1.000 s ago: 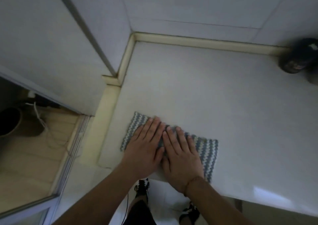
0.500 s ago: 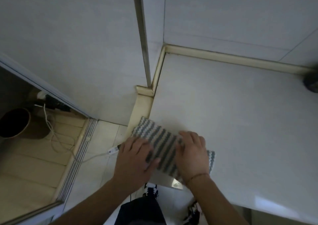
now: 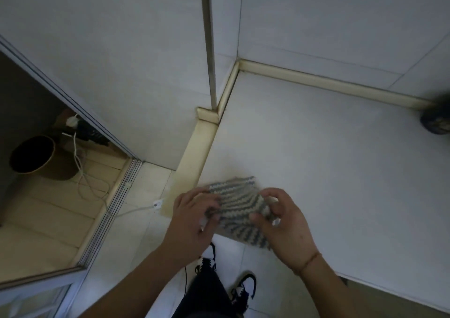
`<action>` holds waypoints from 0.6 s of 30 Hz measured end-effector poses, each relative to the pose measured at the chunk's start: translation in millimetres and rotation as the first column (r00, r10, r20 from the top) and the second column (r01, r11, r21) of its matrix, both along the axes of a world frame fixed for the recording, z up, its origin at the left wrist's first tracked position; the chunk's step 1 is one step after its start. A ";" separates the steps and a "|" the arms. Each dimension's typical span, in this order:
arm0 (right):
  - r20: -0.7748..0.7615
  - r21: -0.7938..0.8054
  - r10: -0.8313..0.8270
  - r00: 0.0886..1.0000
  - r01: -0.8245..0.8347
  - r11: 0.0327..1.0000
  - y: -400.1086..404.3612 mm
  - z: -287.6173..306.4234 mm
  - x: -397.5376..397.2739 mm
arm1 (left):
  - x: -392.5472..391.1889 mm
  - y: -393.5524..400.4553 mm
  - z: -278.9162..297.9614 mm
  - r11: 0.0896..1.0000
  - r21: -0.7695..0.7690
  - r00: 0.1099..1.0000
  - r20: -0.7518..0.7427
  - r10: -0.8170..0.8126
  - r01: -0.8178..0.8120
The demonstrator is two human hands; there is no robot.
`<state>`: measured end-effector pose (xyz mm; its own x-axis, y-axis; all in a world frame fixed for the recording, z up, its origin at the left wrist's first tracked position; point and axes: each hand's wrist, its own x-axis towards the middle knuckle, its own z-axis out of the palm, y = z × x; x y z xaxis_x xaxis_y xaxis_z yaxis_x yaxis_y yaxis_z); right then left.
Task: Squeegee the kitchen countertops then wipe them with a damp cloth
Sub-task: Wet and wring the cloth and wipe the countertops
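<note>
A grey-and-cream striped cloth sits bunched at the near left corner of the white countertop, partly hanging over the front edge. My left hand grips its left side with curled fingers. My right hand pinches its right side between thumb and fingers. The cloth's lower part is hidden behind my hands. No squeegee is in view.
A cream upstand rims the counter at the back and left, against tiled walls. A dark round object stands at the far right. Left of the counter, on the floor, lie a white cable and a dark bin.
The cloth was flat under both flat hands a second ago. It has slid to the counter's near left corner and both hands have now gathered it up, lifting it off the surface.
</note>
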<state>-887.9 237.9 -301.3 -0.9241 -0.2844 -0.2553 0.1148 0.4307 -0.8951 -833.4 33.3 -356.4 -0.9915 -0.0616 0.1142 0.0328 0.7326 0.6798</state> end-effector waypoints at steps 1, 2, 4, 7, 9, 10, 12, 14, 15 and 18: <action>0.070 -0.120 0.048 0.996 -0.040 0.992 8.9 9.7 6.4 | 2.3 1.5 14.3 0.989 0.144 0.998 0.058 0.003 -0.012; 0.073 -0.177 0.109 0.991 -0.095 0.980 16.5 18.0 11.5 | 2.6 4.0 27.9 0.962 0.271 0.995 0.099 0.002 -0.029; 0.036 -0.225 0.146 0.989 -0.135 0.965 22.3 31.7 14.8 | -5.0 7.0 46.0 0.925 0.374 0.990 0.139 0.019 -0.070; 0.043 -0.226 0.018 0.999 -0.008 0.974 17.6 23.1 3.0 | -31.9 9.8 50.4 0.962 0.256 0.970 0.240 0.032 -0.095; 0.068 -0.082 -0.042 0.997 0.048 0.996 15.1 -0.8 -6.4 | -45.7 9.9 39.7 0.982 0.103 0.937 0.330 0.116 -0.158; 0.028 0.097 -0.091 0.995 0.088 0.991 16.8 -17.1 -9.5 | -49.0 10.3 33.0 0.983 -0.022 0.939 0.293 0.179 -0.181; -0.269 0.400 -0.147 0.952 0.249 0.882 22.6 -41.5 -8.6 | -48.8 17.4 22.9 0.979 -0.185 0.987 0.123 0.104 -0.080; -0.481 0.372 -0.082 0.873 0.288 0.882 21.7 -60.1 2.2 | -38.0 35.2 13.5 0.963 -0.239 0.990 0.094 -0.102 0.122; -0.519 0.374 0.000 0.855 0.227 0.899 15.8 -67.4 9.6 | -30.2 44.4 4.2 0.937 -0.281 0.974 0.149 -0.172 0.209; -0.489 0.551 0.316 0.813 0.008 0.834 -4.1 -99.5 31.5 | -16.7 56.6 -23.2 0.853 -0.380 0.913 0.333 -0.235 0.358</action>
<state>-856.4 233.8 -400.8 -0.9019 -0.4140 0.1229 -0.4249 0.8000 -0.4236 -850.1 89.9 -379.6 -0.9496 0.2340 -0.2087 0.1599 0.9340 0.3194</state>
